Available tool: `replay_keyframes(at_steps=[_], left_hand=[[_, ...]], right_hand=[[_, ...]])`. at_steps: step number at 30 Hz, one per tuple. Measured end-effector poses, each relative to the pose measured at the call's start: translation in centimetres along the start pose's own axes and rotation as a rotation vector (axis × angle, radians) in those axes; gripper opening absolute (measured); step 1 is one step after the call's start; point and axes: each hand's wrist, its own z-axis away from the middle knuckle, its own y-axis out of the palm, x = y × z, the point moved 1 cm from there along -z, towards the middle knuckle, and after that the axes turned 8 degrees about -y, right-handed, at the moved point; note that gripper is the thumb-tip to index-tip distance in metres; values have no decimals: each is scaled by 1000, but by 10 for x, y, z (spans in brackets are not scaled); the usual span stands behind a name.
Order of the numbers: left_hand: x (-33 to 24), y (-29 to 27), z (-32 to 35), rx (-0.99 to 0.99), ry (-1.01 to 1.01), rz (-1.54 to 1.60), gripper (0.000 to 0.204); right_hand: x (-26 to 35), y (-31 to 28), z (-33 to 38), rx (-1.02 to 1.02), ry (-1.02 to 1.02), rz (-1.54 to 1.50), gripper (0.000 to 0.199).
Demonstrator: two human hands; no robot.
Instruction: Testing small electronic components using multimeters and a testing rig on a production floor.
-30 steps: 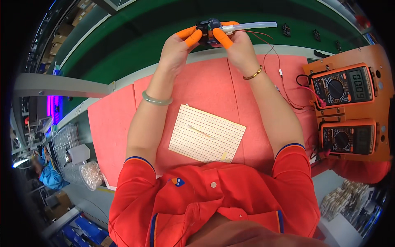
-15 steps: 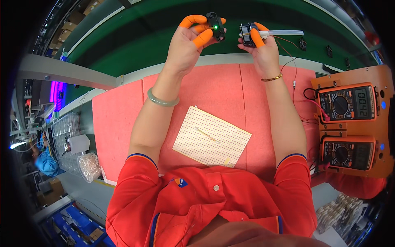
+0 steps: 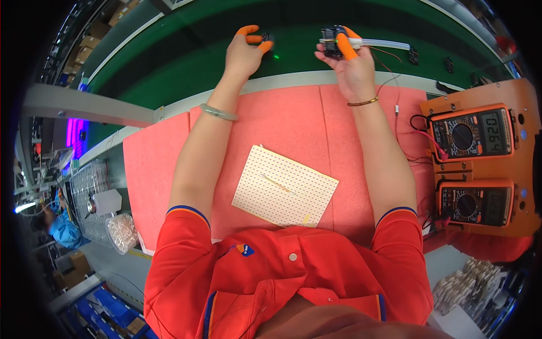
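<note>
Over the green surface at the back, my left hand (image 3: 244,56) pinches a small black module (image 3: 267,38) between fingers in orange finger cots. The module is dark and blurred, and a green glint shows just below it. To its right, my right hand (image 3: 354,63) grips a black device with metal pins (image 3: 329,43), the thumb resting on it. A white piece with a translucent tube (image 3: 387,43) points right from that hand. Thin wires (image 3: 395,85) run down from there toward two orange multimeters (image 3: 473,134) on the right. The two hands are apart.
On the pink mat (image 3: 282,118) lies a perforated cream sheet (image 3: 285,189) with a thin swab-like stick (image 3: 276,183) on it. Several black parts (image 3: 414,55) sit along the green belt (image 3: 186,62). At left stand a tub of small pieces (image 3: 122,233) and a grey metal beam (image 3: 96,104).
My left hand has moved left and slightly down with the black module, away from the right hand. My right hand shifts a little left, still gripping the device. The upper multimeter's display has changed.
</note>
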Motion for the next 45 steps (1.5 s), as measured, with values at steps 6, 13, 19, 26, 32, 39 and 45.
replay_keyframes(at_steps=[6, 13, 19, 26, 32, 39, 45], left_hand=[[-18, -5, 6, -177, 258, -435, 26], [-26, 22, 49, 309, 112, 187, 27], [-28, 19, 60, 304, -18, 474, 26], [-22, 18, 57, 195, -4, 499, 28], [-21, 16, 57, 167, 42, 476, 29], [-24, 15, 61, 186, 15, 449, 30], [-11, 11, 42, 175, 26, 368, 31]], right_hand=[[4, 11, 4, -14, 40, 70, 28], [-10, 28, 23, 66, -5, 85, 33], [-9, 31, 27, 144, -4, 107, 33], [-4, 31, 25, 204, -34, 206, 34], [12, 33, 29, 212, -89, 366, 33], [9, 32, 29, 205, -102, 363, 32], [0, 28, 22, 83, -112, 261, 30]])
